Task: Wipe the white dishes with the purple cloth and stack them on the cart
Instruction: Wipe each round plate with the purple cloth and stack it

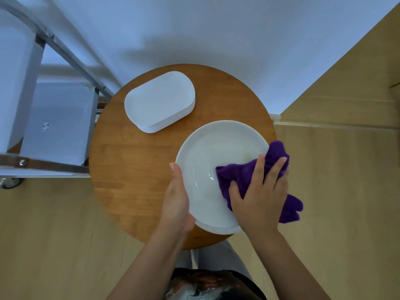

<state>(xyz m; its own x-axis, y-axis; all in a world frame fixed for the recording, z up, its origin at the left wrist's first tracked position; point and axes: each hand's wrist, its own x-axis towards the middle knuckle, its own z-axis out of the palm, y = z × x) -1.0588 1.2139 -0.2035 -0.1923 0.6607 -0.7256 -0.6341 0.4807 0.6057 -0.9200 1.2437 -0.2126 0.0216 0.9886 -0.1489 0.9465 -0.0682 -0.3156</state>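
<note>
A round white plate (207,152) tops a short stack on the near right of a round wooden table (129,169). My right hand (259,195) presses the purple cloth (238,176) onto the plate's right side, thumb curled into the fabric. My left hand (176,200) lies along the plate's left rim, fingers straight. A stack of white oblong dishes (160,101) sits at the table's far left. The cart (56,118), white with a metal frame, stands to the left.
A pale wall runs behind the table. Light wood flooring surrounds it, and a wooden panel (346,83) rises at the right. A cart caster (10,182) shows at the lower left. My torso and legs are at the bottom edge.
</note>
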